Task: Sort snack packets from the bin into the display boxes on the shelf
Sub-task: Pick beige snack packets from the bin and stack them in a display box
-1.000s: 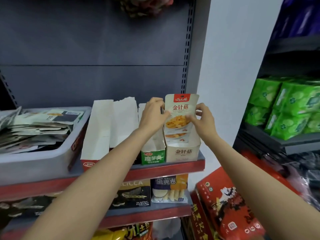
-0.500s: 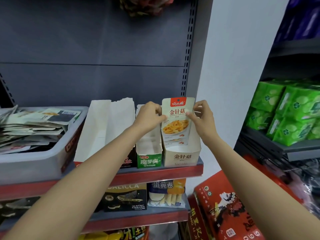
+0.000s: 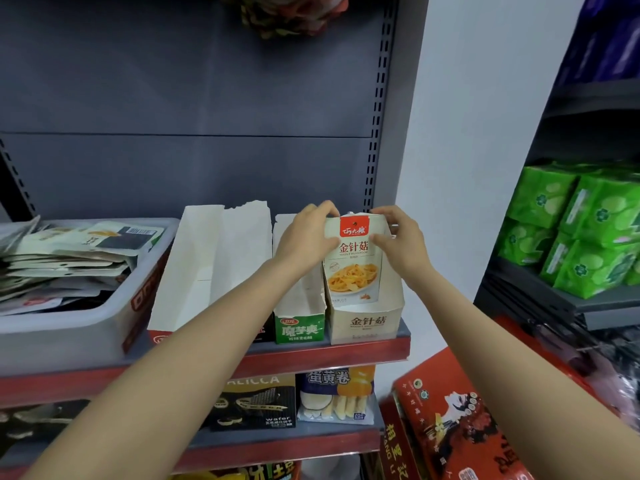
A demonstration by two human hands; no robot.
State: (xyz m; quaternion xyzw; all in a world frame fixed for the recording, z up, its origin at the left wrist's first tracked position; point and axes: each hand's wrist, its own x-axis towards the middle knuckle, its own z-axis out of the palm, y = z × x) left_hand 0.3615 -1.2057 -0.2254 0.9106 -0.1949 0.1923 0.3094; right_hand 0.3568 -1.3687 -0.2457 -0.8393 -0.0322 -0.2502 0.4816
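Both hands on one needle-mushroom packet (image 3: 354, 259), upright, lower part down inside the rightmost display box (image 3: 367, 323) on the shelf (image 3: 346, 355). Left hand (image 3: 308, 237) grips the packet's top-left edge, fingers curled over the top, thumb on the front. Right hand (image 3: 398, 237) pinches the top-right edge, thumb on the front, fingers behind.

Display boxes on the shelf, counted: 4 visible. Far left a tall white box (image 3: 187, 271) with a red front strip, next to it another white one (image 3: 246, 244) with its front mostly hidden by the left forearm, then the narrow green-front box (image 3: 300, 327), then the beige mushroom box. All side by side, touching or just beside each other.

Grey bin (image 3: 104, 323) sits at the left end of the same shelf, piled with many flat packets (image 3: 69, 258), count unclear.

Lower shelf: 1 black wafer box (image 3: 256, 403), 1 egg-roll pack (image 3: 337, 393). Right side: red gift boxes (image 3: 460, 420) near, green packs (image 3: 588, 230) on another rack
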